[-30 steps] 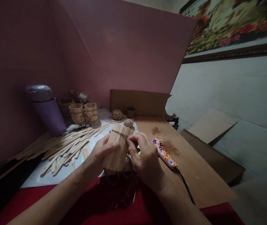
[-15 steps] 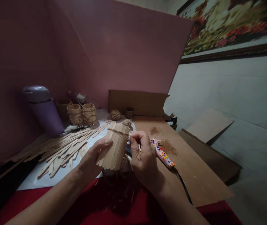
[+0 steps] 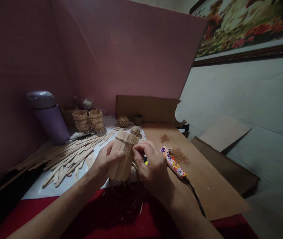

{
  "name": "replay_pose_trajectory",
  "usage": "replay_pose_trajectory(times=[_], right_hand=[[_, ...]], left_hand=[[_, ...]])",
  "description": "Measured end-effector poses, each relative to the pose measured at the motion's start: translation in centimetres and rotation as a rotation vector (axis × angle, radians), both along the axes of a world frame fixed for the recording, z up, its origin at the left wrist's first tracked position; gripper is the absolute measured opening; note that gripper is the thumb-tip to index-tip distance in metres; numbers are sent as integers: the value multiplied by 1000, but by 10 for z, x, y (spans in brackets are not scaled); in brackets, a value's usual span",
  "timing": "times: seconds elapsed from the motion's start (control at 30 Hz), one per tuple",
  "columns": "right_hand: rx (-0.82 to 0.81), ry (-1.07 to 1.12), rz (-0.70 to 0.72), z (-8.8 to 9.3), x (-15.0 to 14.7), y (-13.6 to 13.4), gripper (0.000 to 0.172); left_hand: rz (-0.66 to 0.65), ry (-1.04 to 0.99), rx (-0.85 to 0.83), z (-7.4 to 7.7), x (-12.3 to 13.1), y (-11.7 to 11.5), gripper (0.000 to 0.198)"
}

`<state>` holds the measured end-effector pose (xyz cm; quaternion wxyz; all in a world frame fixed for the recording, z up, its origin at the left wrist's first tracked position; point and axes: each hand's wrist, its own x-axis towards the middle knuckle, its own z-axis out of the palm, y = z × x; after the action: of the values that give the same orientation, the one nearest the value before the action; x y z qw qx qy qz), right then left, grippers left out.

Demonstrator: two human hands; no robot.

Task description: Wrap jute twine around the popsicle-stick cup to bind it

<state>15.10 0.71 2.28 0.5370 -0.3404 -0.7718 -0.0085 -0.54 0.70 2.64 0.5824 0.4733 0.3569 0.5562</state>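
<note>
Stick cup (image 3: 122, 162), just right of my left hand (image 3: 104, 161), which is wrapped about its side; its long axis leans slightly right. My right hand (image 3: 152, 162), nearer the twine band (image 3: 124, 140), appears to pinch its right end.

Dim, muted light, dark left edge, paler right wall (image 3: 221, 89), stretched wide-angle edges

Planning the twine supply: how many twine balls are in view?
2: one twine ball left of the small brown pot, and a nearer twine ball just beyond the held stick-covered piece. More may be hidden.
</note>
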Motion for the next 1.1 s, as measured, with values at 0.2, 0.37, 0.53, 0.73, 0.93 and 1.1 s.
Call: replay_pose_trajectory(times=[0.2, 0.37, 0.53, 0.73, 0.93, 1.1], right_hand=[[46, -94, -80, -3, -3, 0, 10], [23, -98, -28, -8, -8, -3, 10], [11, 210, 22, -7, -4, -1, 11], [27, 206, 39, -2, -2, -1, 17], [80, 155, 5, -3, -4, 0, 14], [95, 109, -3, -6, -3, 2, 14]], left_hand=[[-12, -16, -29, -2, 3, -1, 38], [-40, -172, -229, 2, 1, -3, 26], [-126, -233, -333, 5, -8, -3, 33], [-165, -232, -330, 1, -10, 0, 37], [-160, -209, -206, 0, -5, 0, 36], [-201, -118, -42, -1, 0, -1, 39]])
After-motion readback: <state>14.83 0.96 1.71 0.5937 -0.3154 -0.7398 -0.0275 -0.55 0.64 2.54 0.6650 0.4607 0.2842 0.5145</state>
